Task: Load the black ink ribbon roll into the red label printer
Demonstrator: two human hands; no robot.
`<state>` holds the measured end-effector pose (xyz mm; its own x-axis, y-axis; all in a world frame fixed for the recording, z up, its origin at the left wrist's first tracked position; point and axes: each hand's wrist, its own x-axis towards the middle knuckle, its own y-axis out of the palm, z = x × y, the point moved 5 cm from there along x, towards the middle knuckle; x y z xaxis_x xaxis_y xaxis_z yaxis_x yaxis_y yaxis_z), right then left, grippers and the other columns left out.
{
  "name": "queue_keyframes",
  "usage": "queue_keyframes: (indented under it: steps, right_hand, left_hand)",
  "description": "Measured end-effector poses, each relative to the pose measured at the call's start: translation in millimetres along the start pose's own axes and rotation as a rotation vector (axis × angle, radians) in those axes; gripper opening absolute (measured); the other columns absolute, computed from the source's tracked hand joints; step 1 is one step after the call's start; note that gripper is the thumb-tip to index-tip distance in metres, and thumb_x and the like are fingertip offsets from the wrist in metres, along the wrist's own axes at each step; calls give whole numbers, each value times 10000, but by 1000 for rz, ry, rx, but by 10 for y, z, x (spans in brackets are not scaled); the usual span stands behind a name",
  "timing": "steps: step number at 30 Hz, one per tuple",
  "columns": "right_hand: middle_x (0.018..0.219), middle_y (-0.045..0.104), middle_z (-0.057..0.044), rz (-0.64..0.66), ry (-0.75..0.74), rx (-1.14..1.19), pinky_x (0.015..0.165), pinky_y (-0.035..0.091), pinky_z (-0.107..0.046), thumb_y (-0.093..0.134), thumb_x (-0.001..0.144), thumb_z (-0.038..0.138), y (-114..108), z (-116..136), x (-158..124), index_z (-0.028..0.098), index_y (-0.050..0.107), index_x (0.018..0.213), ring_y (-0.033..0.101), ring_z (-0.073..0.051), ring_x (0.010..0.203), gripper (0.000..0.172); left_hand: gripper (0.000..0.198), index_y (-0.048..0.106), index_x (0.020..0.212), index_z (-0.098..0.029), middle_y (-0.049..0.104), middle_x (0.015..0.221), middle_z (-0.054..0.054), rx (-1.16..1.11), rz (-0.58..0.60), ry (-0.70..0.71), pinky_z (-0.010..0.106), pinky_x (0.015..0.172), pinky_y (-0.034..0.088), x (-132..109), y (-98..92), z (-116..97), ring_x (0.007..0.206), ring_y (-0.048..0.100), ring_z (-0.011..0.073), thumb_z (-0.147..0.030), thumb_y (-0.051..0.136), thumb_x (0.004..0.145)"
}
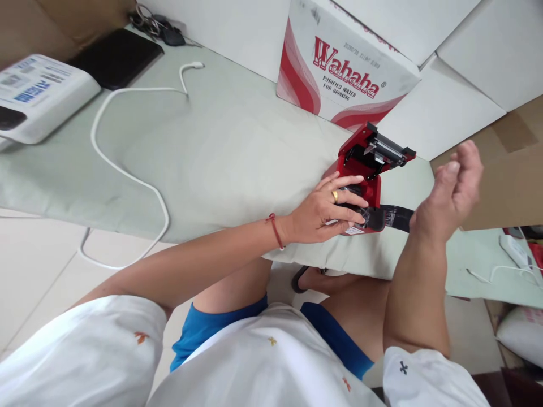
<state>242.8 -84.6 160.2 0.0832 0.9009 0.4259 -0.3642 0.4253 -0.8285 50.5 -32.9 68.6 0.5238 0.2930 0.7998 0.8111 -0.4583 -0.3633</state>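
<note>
A small red device [332, 166], which looks like a label printer, lies near the table's front edge. Its lid [353, 139] is raised, showing a grey roller [388, 150]. My left hand [324, 209] rests over the open body, fingers stretched out and spread, their tips touching the inside. A shiny black strip [395, 218] runs out of the device to the right. It passes behind my right hand [452, 189], raised at the right with its fingers curled closed. The part of the strip within that hand is hidden.
A Wahaha water carton [343, 70] stands behind the device, beside white boxes [462, 99]. A looped white cable [127, 169] crosses the table's left side and hangs over the edge. A white device [46, 96], a black tablet-like slab [116, 56] and keys [169, 31] lie at the upper left.
</note>
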Motion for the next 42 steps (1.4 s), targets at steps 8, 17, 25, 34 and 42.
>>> queue_keyframes:
  steps: [8, 17, 25, 34, 42]
  right_hand:
    - [1309, 828, -67, -278, 117, 185, 1057, 616, -587, 478, 1107, 680, 76, 14, 149, 378, 837, 1260, 743, -351, 1306, 493]
    - [1380, 821, -47, -67, 71, 118, 1332, 447, -633, 584, 1130, 443, 129, 167, -580, 315, 849, 1265, 746, -280, 1384, 324]
    - [1333, 838, -39, -112, 133, 198, 1284, 513, -620, 631, 1111, 431, 161, 99, -612, 327, 864, 1220, 759, -279, 1362, 277]
    - [1313, 845, -39, -149, 153, 174, 1328, 430, -673, 650, 1098, 438, 206, 68, -643, 322, 873, 1179, 769, -291, 1345, 264]
    - [1357, 830, -61, -188, -55, 103, 1324, 453, -653, 622, 1098, 293, 326, 506, -819, 316, 818, 1293, 749, -294, 1381, 277]
  left_hand:
    - [210, 844, 1098, -352, 774, 1462, 37, 126, -96, 71, 663, 1357, 379, -39, -29, -36, 1658, 476, 329, -343, 648, 1021]
    - [530, 636, 1507, -315, 674, 1607, 100, 35, -99, -115, 624, 1443, 183, -8, -108, -27, 1650, 498, 334, -568, 525, 1055]
    - [528, 597, 1501, -233, 814, 1411, 108, -37, -18, -325, 489, 1270, 412, 79, -140, 117, 1463, 668, 255, -495, 296, 1155]
    - [350, 625, 1364, -245, 834, 1266, 89, -352, -66, -384, 481, 1213, 489, 101, -128, 260, 1294, 744, 267, -406, 553, 1062]
    - [794, 466, 1550, -347, 449, 1779, 72, -565, -165, -574, 617, 1435, 222, 15, -115, 646, 1737, 320, 355, -467, 803, 841]
